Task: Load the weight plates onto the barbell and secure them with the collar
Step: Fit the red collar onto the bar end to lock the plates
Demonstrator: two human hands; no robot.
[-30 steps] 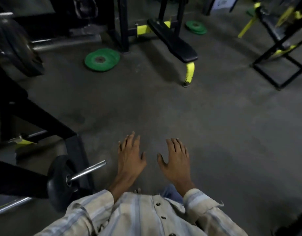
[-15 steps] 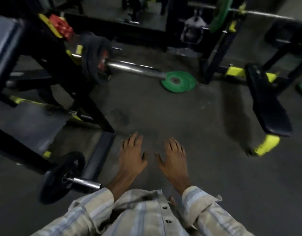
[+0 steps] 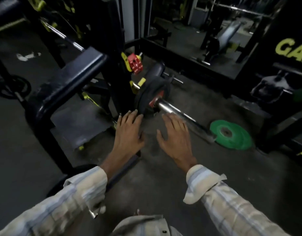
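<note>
Both hands are reaching forward at the centre of the frame, palms down and fingers straight, each grip apart and holding nothing. The left hand (image 3: 129, 133) is hovering with its fingertips just beside the lower edge of a black weight plate (image 3: 151, 97) sitting on the barbell (image 3: 174, 109). The right hand (image 3: 175, 138) is lying just below the bare chrome sleeve; contact cannot be told. A green weight plate (image 3: 232, 134) is lying flat on the floor (image 3: 198, 176) at centre right, near the sleeve's end. A red collar (image 3: 135, 63) is sitting on the rack (image 3: 116, 48) above centre.
</note>
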